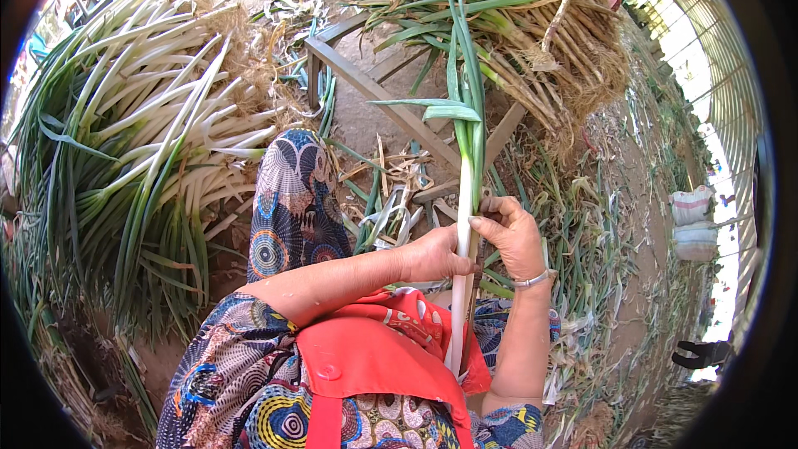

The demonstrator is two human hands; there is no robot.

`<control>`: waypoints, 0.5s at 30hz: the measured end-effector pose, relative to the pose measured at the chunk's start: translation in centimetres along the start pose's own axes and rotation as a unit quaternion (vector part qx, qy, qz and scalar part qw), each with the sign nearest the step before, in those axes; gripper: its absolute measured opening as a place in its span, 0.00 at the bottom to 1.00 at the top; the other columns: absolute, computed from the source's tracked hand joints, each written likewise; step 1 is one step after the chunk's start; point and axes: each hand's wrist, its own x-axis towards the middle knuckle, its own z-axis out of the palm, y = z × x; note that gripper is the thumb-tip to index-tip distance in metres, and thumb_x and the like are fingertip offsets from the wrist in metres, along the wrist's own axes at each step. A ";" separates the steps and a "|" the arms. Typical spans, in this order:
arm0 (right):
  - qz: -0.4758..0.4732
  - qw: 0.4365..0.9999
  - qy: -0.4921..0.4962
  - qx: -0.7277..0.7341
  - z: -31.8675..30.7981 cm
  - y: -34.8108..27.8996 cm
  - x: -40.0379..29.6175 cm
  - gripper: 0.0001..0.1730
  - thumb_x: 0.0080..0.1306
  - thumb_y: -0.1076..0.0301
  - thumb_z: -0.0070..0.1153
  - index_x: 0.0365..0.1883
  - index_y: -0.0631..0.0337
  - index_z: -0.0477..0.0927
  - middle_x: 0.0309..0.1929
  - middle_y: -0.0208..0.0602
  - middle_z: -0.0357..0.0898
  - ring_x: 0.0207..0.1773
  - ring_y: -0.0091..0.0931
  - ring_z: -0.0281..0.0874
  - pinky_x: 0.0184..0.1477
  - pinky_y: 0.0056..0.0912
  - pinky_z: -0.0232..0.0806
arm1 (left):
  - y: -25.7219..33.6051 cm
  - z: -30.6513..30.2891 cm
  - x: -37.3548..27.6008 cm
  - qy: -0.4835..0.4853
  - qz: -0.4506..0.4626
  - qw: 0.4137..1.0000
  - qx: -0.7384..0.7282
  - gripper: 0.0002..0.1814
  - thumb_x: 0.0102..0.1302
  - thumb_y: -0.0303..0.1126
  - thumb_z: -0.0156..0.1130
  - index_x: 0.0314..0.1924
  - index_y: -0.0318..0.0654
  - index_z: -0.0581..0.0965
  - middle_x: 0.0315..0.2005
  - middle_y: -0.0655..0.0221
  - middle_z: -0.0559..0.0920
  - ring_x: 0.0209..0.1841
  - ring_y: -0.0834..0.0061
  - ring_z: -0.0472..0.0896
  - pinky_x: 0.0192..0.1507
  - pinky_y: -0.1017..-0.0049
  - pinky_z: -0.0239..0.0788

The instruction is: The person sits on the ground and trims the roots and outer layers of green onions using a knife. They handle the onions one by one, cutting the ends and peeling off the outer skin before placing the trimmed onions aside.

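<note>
My left hand [439,254] is closed round the white stem of a long green onion [465,199], which stands lengthwise before me over a red apron [374,355]. Its green leaves point away from me, and one leaf is bent sideways. On the stem's right side, the thumb and fingers of my right hand [514,234] pinch its outer layer, just above my left hand. A brownish strip of outer skin runs down beside the white stem. The root end lies low against the apron, partly hidden.
Cleaned white-stemmed green onions [156,112] form a large pile at left. Unpeeled onions with brown stems and roots [530,31] lie on a metal frame [386,100] ahead. Leaf scraps [573,249] litter the ground at right. Two sacks [694,224] stand farther right.
</note>
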 end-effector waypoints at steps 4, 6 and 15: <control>-0.017 0.996 -0.011 -0.087 -0.2 -1.0 0.0 0.10 0.63 0.70 0.62 0.33 0.68 0.77 0.33 0.29 0.70 0.35 0.20 0.70 0.39 0.22 0.65 | -0.3 0.2 -0.1 -0.008 -0.013 0.996 -0.089 0.24 0.59 0.30 0.67 0.53 0.36 0.69 0.37 0.69 0.79 0.41 0.78 0.78 0.47 0.73 0.74; -0.035 0.996 -0.004 -0.082 -0.1 -0.5 -0.3 0.08 0.66 0.70 0.58 0.34 0.66 0.76 0.31 0.27 0.70 0.31 0.17 0.66 0.34 0.19 0.62 | 0.0 -0.2 -0.4 -0.033 -0.052 0.971 -0.229 0.22 0.59 0.26 0.65 0.54 0.37 0.72 0.38 0.70 0.79 0.42 0.76 0.79 0.49 0.72 0.74; -0.026 0.974 0.042 0.221 2.0 3.5 -3.4 0.07 0.68 0.73 0.55 0.45 0.59 0.75 0.33 0.25 0.77 0.27 0.13 0.68 0.27 0.14 0.61 | -0.2 -3.0 -0.6 -0.082 -0.014 0.904 -0.418 0.17 0.61 0.23 0.61 0.51 0.34 0.75 0.43 0.63 0.82 0.45 0.68 0.82 0.52 0.67 0.75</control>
